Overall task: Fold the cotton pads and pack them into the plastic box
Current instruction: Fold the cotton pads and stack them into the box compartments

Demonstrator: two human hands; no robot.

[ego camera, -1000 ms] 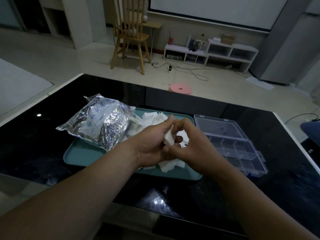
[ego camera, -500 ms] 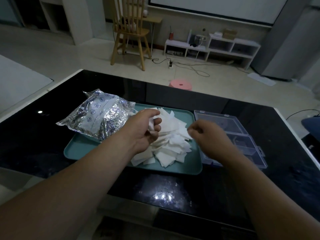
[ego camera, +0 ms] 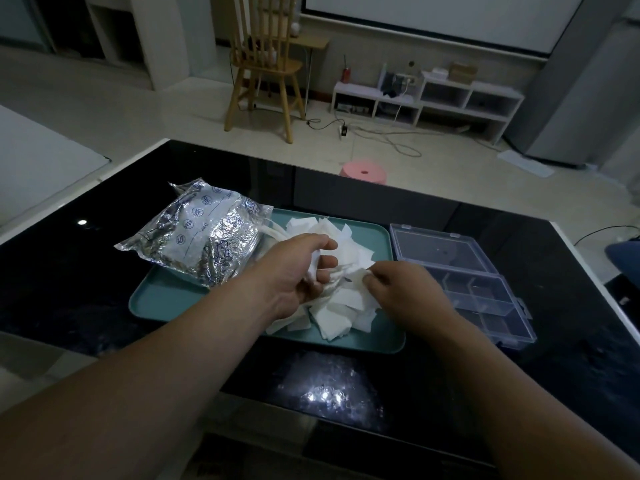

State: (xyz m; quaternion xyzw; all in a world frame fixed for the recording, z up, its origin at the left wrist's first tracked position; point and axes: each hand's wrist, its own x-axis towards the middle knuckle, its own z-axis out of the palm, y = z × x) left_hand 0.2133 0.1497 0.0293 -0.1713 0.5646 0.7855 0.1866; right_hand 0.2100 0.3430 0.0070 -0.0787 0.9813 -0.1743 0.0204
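The left hand's [ego camera: 294, 271] fingers [ego camera: 320, 242] are curled in toward the thumb, and a white cotton pad [ego camera: 314, 270] is bunched between them. Only its crumpled edge shows past the knuckles, so I cannot tell whether it is folded. The right hand [ego camera: 407, 292] lies knuckles up, its thumb and forefinger pressed together on the edge of a second pad [ego camera: 358, 277]. The other fingers are tucked under the hand and hidden. The two hands are close but not touching, and both are over the pile of cotton pads [ego camera: 337, 317].

The pile is a loose heap of overlapping white squares on the right half of a teal tray [ego camera: 162, 301]. A crinkled silver foil bag [ego camera: 202, 244] rests on the tray's far left corner, partly hanging over the rim. Its open mouth faces the pile.

The clear plastic box [ego camera: 485, 299] sits just beside the tray's right edge, touching or nearly touching it. Its lid [ego camera: 440, 245] lies flat on the far side and its divided base is nearer the person. Tray and box rest on a glossy black table [ego camera: 69, 271] that shows a bright reflection near its front edge.

Beyond the table, on the pale floor, are a pink stool [ego camera: 363, 172], a wooden chair [ego camera: 265, 67] and a low white shelf unit [ego camera: 450, 100].
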